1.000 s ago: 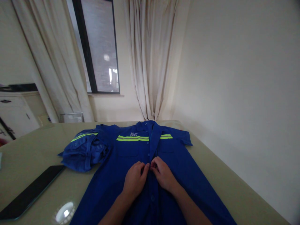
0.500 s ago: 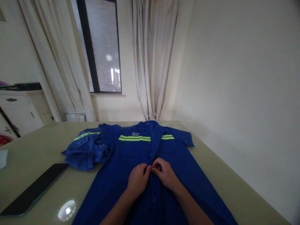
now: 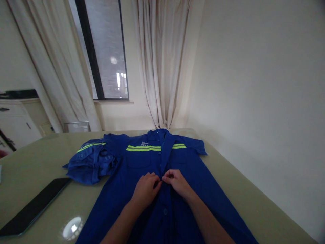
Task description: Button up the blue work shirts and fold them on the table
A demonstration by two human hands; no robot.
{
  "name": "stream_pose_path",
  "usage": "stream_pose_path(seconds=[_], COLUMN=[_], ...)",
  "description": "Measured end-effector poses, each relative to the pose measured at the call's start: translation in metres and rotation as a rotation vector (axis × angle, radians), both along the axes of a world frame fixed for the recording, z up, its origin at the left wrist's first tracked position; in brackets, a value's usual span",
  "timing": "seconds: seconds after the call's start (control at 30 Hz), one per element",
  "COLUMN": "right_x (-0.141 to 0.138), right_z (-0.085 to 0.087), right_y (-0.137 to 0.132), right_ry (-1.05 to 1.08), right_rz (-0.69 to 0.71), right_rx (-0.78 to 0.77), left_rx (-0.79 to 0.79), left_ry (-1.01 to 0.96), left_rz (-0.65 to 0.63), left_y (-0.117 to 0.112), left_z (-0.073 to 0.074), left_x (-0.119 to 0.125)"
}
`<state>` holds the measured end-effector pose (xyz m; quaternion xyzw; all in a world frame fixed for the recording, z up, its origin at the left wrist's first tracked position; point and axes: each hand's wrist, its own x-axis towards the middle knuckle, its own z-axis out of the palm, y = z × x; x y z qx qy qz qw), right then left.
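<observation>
A blue work shirt [image 3: 200,189] with yellow-green reflective stripes lies spread front side up, its collar at the far end. Its upper front hangs open near the collar, with buttons down the placket. My left hand [image 3: 146,189] pinches the placket edge at mid-shirt, thumb against fingers. Close beside it, my right hand [image 3: 177,183] pinches the other front edge, the fingertips almost meeting. Whatever button lies between the fingertips is hidden. Below the hands, a button [image 3: 165,211] shows on the placket.
The greenish table [image 3: 38,156] also bears a bundled blue garment [image 3: 88,166] with the same stripes, left of the shirt. A flat black slab-like object [image 3: 33,208] lies nearer on the left. A wall [image 3: 259,101] runs along the right; curtains [image 3: 162,61] hang behind.
The view has shifted slightly to the right. My hands stay at the same place on the placket; the fingertips have made only small movements, the left hand tilting a little.
</observation>
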<state>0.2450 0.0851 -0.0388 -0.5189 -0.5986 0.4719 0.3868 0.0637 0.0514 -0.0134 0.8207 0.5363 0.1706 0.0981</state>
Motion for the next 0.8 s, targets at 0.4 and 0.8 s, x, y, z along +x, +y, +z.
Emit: stream_pose_path(seconds=[0.4,0.8], right_x=[-0.001,-0.018], right_z=[0.006,0.019], right_y=[-0.007,-0.001], right_ry=[-0.241,-0.44], right_rz=[0.005,-0.285], right_rx=[0.123,0.14], left_rx=[0.266,0.191], left_ry=[0.134,0.054], left_rz=[-0.046,0.051], left_y=[0.004,0.002], left_z=[-0.015,-0.017], left_x=[0.004,0.004])
